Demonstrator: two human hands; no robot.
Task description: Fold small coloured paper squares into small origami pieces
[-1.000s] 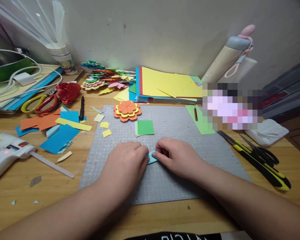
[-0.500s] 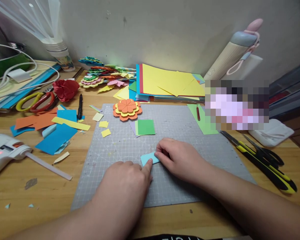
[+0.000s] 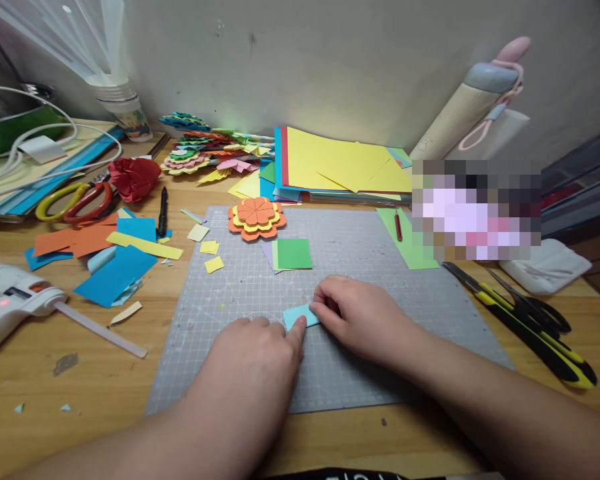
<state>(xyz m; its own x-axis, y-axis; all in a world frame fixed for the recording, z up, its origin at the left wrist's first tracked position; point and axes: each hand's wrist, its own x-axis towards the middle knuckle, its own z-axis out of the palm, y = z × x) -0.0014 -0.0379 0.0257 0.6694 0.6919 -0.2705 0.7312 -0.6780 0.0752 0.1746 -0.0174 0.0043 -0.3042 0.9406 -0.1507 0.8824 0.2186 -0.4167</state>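
A small piece of light blue paper (image 3: 295, 313), seemingly folded into a narrow strip, lies on the grey cutting mat (image 3: 380, 247). My left hand (image 3: 257, 353) presses its index fingertip onto the strip's near edge, the other fingers curled under. At the strip's right end, my right hand (image 3: 357, 310) pinches the paper between thumb and bent fingers, hiding that end. Beyond the hands sit green square papers (image 3: 294, 254) and a layered orange-and-yellow paper flower (image 3: 257, 219).
To the left are a glue gun (image 3: 15, 300), blue paper scraps (image 3: 117, 275) and red-and-yellow-handled scissors (image 3: 87, 203). A utility knife (image 3: 525, 330) and black scissors (image 3: 545, 313) lie right. Coloured sheets (image 3: 340, 160) are stacked against the wall, and a red pencil (image 3: 399, 225) rests on green paper.
The whole view has shifted very slightly. Both hands keep the same hold on the light blue paper, with no clear movement.
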